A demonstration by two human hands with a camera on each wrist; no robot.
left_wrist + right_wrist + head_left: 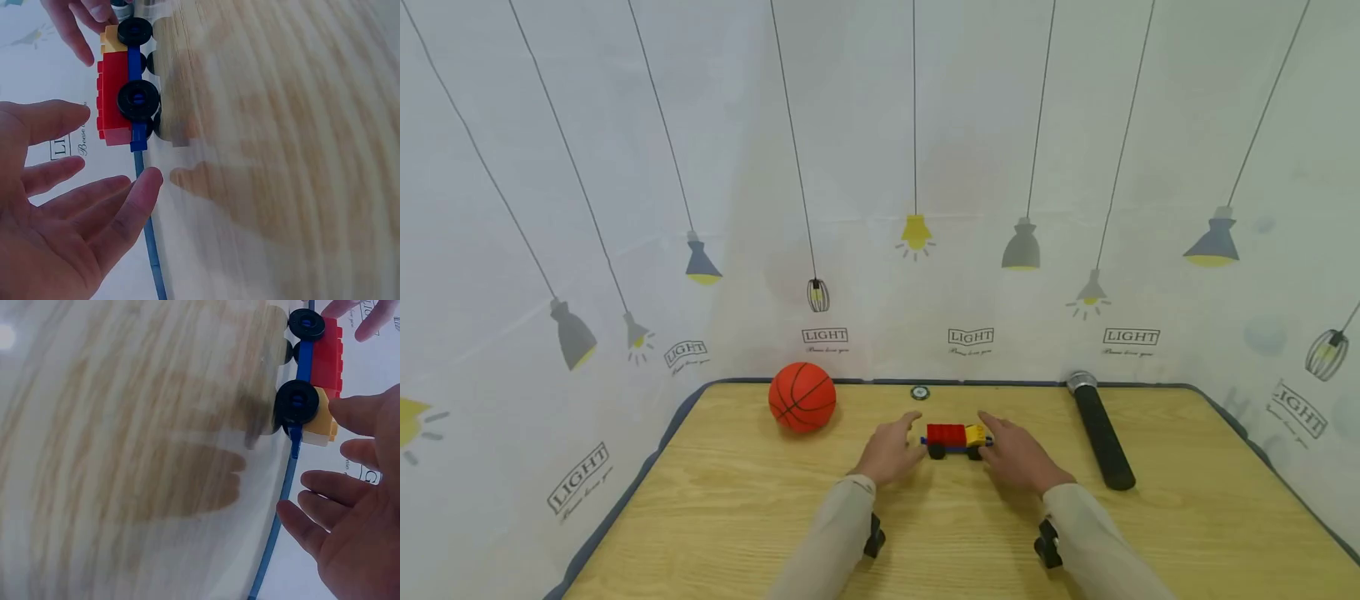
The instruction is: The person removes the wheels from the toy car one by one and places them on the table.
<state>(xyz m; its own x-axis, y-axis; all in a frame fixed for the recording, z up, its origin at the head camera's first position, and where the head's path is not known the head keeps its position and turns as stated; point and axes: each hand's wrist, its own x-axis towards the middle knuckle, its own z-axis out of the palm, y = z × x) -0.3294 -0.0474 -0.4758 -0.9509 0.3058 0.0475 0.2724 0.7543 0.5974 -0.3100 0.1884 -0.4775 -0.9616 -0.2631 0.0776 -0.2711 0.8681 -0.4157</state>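
Note:
A toy truck [947, 437] built of red and yellow bricks on a blue base with black wheels stands on the table between both hands. My left hand [889, 450] is just left of its red end, fingers spread and apart from it in the left wrist view. On the other side, my right hand [1017, 454] has its fingers extended by the yellow brick [320, 419]. In the right wrist view the right thumb overlaps the yellow brick's edge; whether it touches cannot be told. Neither hand grips the truck.
An orange basketball [802, 397] sits at the back left of the wooden table [715, 517]. A small round chip [920, 392] lies near the back edge. To the right lies a black microphone [1103, 433]. A white lamp-printed curtain [880, 167] encloses the back and sides.

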